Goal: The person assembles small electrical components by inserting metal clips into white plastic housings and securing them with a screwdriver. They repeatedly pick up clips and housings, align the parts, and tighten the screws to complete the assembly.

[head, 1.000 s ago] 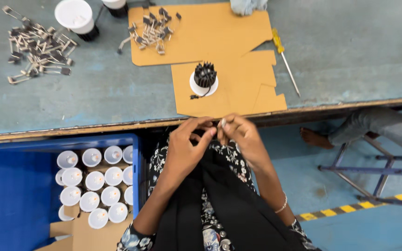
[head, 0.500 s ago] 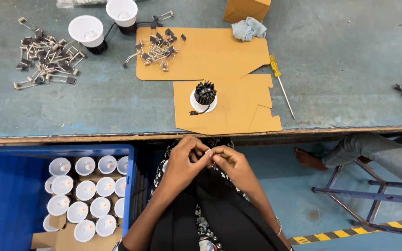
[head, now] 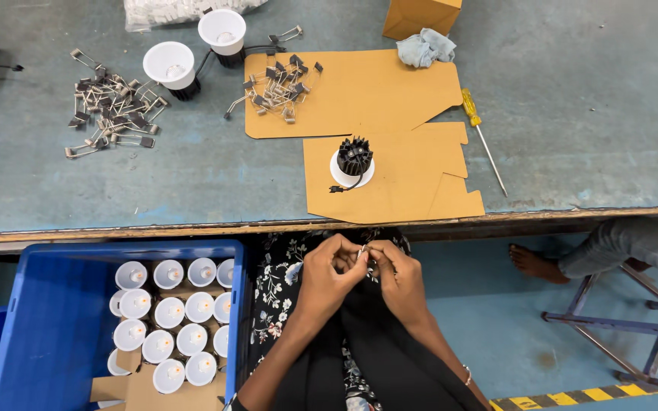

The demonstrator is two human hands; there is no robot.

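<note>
Together, left hand (head: 329, 275) and right hand (head: 397, 275) pinch one small metal clip (head: 365, 251) over the lap. At twelve o'clock, a black finned lamp (head: 353, 158) stands on cardboard (head: 405, 179); at nine, a blue crate (head: 55, 327).

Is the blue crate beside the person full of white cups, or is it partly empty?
Partly empty. The white cups fill only the right side of the blue crate, standing mouth up in rows; its left part shows bare blue floor.
</note>
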